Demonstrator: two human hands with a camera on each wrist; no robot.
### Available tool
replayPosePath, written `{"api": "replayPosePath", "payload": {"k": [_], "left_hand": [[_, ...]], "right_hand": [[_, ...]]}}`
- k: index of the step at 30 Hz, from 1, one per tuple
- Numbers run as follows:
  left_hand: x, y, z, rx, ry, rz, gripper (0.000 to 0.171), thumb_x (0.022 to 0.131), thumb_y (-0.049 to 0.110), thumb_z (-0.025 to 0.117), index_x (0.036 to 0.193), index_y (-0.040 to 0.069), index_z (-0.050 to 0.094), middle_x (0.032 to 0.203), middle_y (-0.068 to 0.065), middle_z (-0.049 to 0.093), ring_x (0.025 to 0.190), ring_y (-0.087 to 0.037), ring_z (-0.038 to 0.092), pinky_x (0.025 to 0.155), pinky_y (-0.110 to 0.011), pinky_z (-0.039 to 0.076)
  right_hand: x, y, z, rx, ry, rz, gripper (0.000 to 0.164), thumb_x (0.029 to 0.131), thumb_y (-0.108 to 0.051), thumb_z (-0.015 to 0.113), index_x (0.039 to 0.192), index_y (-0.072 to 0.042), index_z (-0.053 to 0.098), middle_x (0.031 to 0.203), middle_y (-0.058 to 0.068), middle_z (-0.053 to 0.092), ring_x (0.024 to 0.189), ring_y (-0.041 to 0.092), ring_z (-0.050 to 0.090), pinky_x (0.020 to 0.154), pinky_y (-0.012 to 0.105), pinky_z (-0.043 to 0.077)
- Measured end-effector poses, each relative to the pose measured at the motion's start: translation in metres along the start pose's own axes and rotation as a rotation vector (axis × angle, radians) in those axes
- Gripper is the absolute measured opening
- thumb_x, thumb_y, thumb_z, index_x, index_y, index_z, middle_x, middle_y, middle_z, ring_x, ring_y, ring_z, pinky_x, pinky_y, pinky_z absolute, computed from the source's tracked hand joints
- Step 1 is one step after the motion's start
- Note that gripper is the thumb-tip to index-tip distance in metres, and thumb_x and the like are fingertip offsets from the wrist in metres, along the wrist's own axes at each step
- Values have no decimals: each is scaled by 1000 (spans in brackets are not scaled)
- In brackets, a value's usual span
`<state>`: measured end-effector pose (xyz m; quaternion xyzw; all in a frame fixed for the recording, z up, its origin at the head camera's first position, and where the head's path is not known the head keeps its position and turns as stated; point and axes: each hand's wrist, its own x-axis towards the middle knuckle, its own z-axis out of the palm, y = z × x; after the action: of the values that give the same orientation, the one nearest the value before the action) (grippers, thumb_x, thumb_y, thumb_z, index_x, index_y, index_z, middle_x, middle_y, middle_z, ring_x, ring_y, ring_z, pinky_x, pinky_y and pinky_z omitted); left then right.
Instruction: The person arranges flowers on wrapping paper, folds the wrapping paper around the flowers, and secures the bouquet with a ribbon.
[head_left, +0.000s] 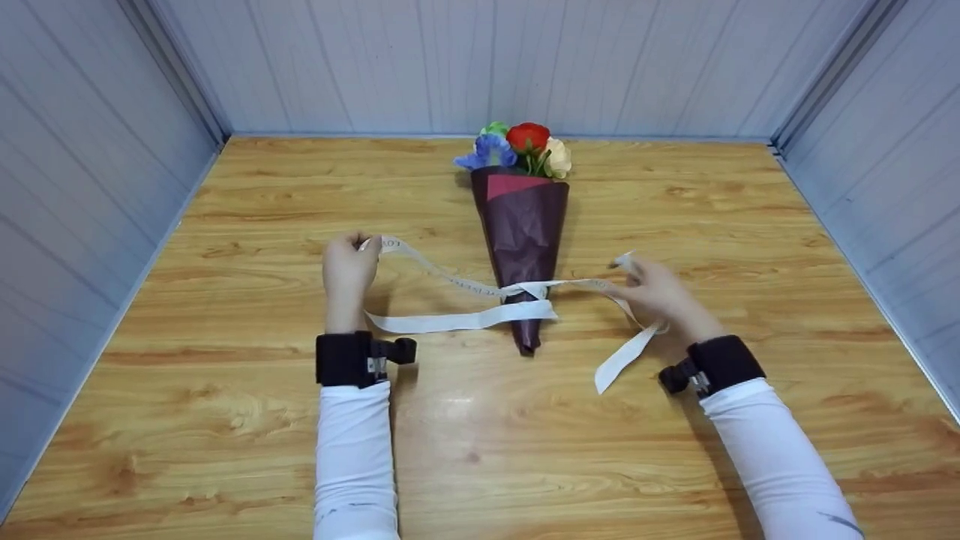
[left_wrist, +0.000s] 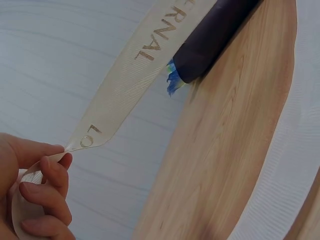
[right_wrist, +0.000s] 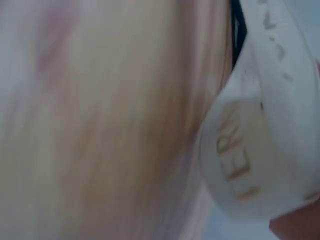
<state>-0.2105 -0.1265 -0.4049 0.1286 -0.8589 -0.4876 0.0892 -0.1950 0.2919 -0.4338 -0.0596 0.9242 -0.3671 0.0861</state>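
A bouquet wrapped in dark purple paper (head_left: 523, 229) lies on the table, its flowers (head_left: 528, 139) red, blue, green and cream at the far end. White ribbon (head_left: 442, 324) with gold printed letters crosses the narrow lower part of the wrap, trailing to both sides. To the left of the bouquet, my left hand (head_left: 351, 274) pinches one stretch of ribbon between thumb and forefinger; the other fingers curl over more of it in the left wrist view. On the right, my right hand (head_left: 664, 296) holds another stretch, and a loose tail hangs below it. The right wrist view is blurred, with looped ribbon (right_wrist: 240, 165) close up.
The wood-grain table (head_left: 480, 465) is bounded by pale panel walls (head_left: 390, 67) at the back and both sides. Both wrists wear black straps (head_left: 343, 360) with small cameras. The flowers lie near the back wall.
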Motion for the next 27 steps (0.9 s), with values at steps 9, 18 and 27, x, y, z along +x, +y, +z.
{"api": "replayPosePath", "payload": {"k": [9,18,27], "left_hand": [[5,-6,-2,18,-3,-28,28,94,20,52,97,-3,67,89,-9,60,80,-21,49,70,-27,37],[10,-30,-8,118,-118,-91,27,92,19,53,99,-2,68,98,-12,63,86,-23,52,75,-30,39],[8,-40,-10,164,-222,-115,30,93,20,54,106,-3,68,112,-17,64,96,-26,54,86,-36,43]], "right_hand": [[4,-5,9,-375,-100,-114,26,89,-22,65,71,-5,60,62,-1,48,59,17,45,60,29,38],[2,11,2,-395,-93,-17,21,91,-21,60,80,-4,63,70,6,52,64,23,50,62,32,40],[-3,20,-11,-346,-129,31,22,92,-23,60,81,-4,62,68,4,53,64,21,51,63,31,41]]}}
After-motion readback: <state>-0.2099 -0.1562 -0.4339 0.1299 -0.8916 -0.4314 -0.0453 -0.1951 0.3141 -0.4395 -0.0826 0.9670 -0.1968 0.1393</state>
